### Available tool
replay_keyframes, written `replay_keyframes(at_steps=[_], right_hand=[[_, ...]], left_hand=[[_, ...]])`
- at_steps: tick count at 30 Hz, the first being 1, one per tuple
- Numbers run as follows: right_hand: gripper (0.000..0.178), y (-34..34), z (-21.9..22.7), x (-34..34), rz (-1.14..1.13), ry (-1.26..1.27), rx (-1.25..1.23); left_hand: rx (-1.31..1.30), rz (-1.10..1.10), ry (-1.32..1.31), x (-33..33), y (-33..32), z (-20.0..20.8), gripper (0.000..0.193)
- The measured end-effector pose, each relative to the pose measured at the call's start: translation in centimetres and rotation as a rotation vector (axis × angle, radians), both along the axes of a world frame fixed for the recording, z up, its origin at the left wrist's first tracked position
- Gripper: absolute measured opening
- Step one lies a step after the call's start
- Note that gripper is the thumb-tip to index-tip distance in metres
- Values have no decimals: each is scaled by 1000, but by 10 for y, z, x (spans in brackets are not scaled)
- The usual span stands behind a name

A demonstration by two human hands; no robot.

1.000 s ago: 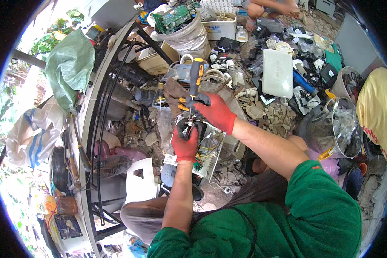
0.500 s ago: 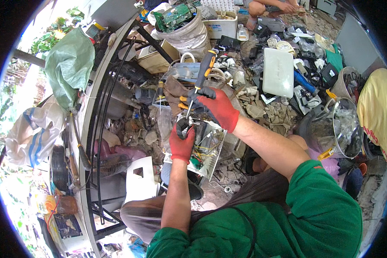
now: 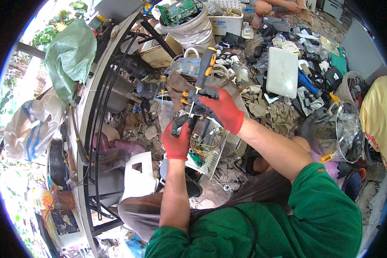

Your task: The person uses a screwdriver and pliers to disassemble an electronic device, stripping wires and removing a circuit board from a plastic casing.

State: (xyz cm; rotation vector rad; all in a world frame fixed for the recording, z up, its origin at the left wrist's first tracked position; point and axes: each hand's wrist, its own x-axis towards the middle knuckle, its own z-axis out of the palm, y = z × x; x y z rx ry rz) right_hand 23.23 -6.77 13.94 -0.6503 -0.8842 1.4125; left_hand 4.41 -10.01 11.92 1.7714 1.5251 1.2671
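Observation:
My right hand [image 3: 219, 107], in a red and black glove, is closed on a screwdriver [image 3: 206, 69]. Its grey and orange handle points up and away from me, with the fingers pinching the metal shaft below the handle. My left hand [image 3: 177, 139], gloved alike, is curled with thumb and fingers drawn together around the shaft's lower end. What those fingers hold is hidden. Under both hands lies an opened white appliance casing [image 3: 219, 160] with yellow and dark wires and a green circuit board inside.
Beyond it stand a blue tool basket [image 3: 187, 65] and a bucket of circuit boards [image 3: 193, 32]. A white flat panel [image 3: 282, 72] lies amid scattered electronics at right, near a clear bucket [image 3: 347, 139]. A metal-framed table [image 3: 84, 137] runs along the left. Another person's hand [image 3: 293, 6] shows at the top.
My left hand has shifted slightly left and a little up, near the screwdriver's tip. My right hand still grips the screwdriver. The whole view has shifted slightly.

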Motion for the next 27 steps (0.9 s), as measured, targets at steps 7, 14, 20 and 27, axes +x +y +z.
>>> replay_keyframes(at_steps=[7,14,20,27], right_hand=[[19,7,21,32,-196,-29,42],[20,11,46,52,-243,103,89],[17,15,43,75,-383,-77,215],[20,8,38,81,-235,-60,161]], left_hand=[[-26,-2,-127,-30,55,3,25],[14,149,515,-72,196,-8,49],[-12,-23,582,-71,182,-28,47],[-235,-309,433,-78,20,42,32]])
